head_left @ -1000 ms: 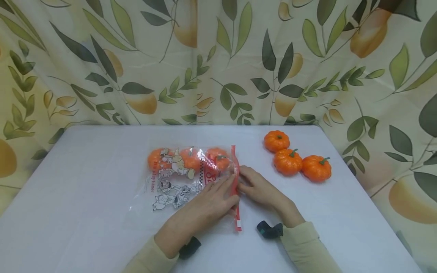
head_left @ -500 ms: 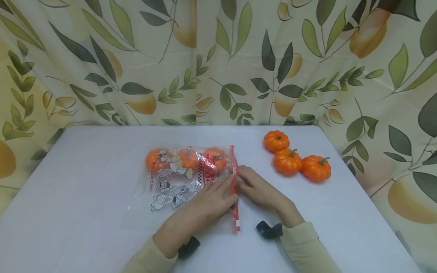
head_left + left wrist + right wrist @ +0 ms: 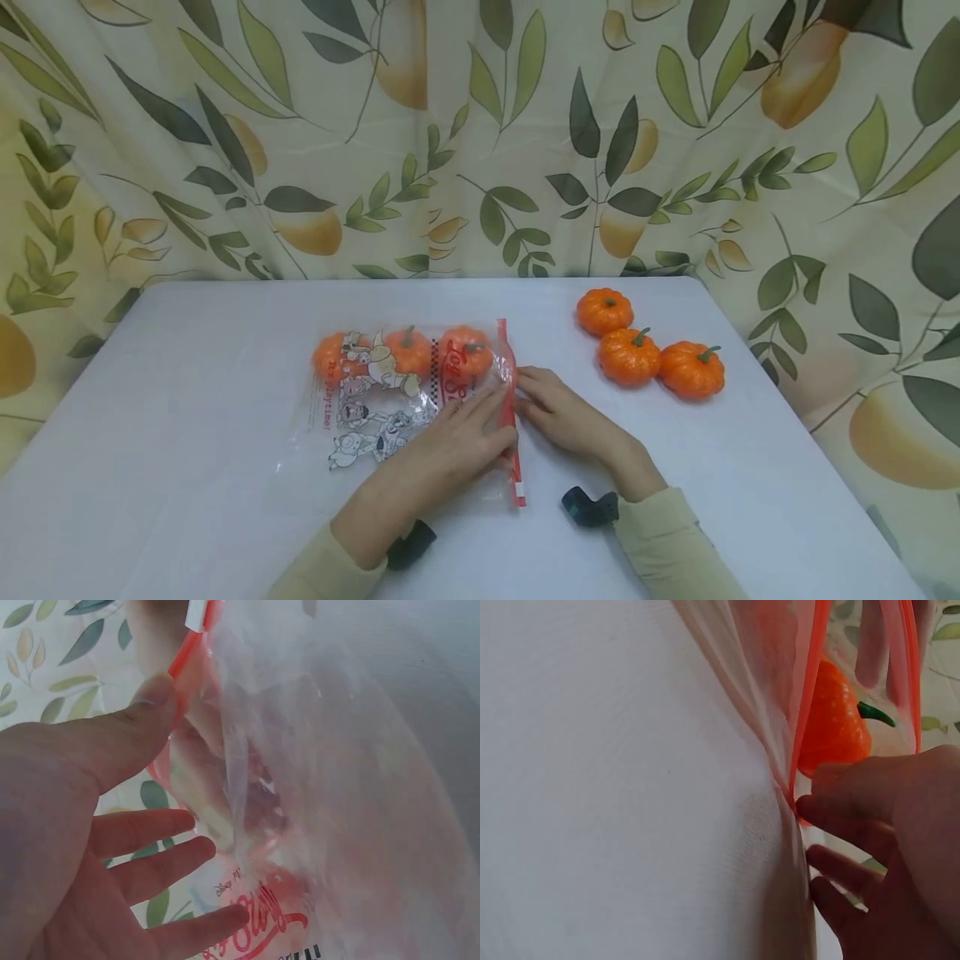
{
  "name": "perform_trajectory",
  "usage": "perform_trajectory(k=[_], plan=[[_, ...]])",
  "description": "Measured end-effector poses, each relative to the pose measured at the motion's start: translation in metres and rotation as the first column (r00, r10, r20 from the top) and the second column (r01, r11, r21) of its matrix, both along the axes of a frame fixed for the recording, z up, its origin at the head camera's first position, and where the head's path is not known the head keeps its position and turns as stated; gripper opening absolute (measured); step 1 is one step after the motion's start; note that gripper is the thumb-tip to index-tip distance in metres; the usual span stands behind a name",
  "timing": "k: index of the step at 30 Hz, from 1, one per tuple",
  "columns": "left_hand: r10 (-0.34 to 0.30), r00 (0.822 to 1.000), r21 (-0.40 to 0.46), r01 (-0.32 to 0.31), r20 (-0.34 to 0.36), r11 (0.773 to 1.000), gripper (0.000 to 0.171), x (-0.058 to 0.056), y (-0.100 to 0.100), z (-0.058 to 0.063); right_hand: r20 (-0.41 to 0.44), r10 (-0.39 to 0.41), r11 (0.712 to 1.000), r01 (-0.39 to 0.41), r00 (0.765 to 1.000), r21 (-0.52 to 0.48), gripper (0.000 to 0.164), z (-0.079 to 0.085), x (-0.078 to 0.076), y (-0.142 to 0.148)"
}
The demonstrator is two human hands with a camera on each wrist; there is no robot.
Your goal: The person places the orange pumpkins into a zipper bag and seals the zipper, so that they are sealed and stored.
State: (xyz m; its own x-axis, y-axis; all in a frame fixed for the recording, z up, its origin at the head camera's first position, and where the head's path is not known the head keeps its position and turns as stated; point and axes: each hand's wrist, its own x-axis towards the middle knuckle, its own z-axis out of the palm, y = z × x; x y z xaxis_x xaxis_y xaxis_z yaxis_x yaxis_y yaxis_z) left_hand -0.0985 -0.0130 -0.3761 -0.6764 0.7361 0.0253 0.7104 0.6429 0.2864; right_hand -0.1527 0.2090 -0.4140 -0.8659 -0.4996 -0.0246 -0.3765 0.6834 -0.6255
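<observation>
A clear zip bag [image 3: 352, 421] with cartoon print and a red zip edge lies flat, its mouth to the right. Inside it, along the far side, are three small orange pumpkins [image 3: 408, 352]. My left hand [image 3: 446, 446] lies over the mouth end, its thumb on the red edge in the left wrist view. That hand's other visible fingers [image 3: 161, 870] are spread. From the right, my right hand [image 3: 566, 412] holds the mouth's lower edge with its fingertips. The right wrist view shows the red strips [image 3: 810, 690] parted, with a pumpkin [image 3: 836, 724] behind them.
Three more orange pumpkins [image 3: 628, 358] sit together at the back right of the white table [image 3: 187, 400]. A leaf-and-fruit curtain [image 3: 517, 150] hangs behind and at both sides. Dark wrist cameras [image 3: 590, 507] sit by both sleeves.
The bag with its pumpkins has slid slightly to the left, and both hands have shifted a little with it. The pumpkins outside keep their arrangement.
</observation>
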Motion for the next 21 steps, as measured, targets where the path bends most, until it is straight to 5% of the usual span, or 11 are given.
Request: perform_trajectory(k=[10, 17, 21], plan=[[0.04, 0.997, -0.152, -0.05, -0.068, 0.987, 0.025, 0.004, 0.01, 0.004, -0.109, 0.017, 0.991, -0.002, 0.994, 0.136, 0.037, 0.002, -0.003, 0.007], [0.086, 0.996, -0.189, -0.085, -0.008, 0.978, 0.082, 0.01, 0.016, -0.006, -0.106, -0.052, 0.984, 0.069, 0.993, 0.163, 0.037, 0.004, -0.005, 0.017], [0.091, 0.996, -0.184, -0.094, -0.024, 0.978, 0.088, 0.011, 0.017, -0.011, -0.057, -0.08, 0.982, 0.088, 0.995, 0.168, 0.04, 0.006, -0.005, 0.018]])
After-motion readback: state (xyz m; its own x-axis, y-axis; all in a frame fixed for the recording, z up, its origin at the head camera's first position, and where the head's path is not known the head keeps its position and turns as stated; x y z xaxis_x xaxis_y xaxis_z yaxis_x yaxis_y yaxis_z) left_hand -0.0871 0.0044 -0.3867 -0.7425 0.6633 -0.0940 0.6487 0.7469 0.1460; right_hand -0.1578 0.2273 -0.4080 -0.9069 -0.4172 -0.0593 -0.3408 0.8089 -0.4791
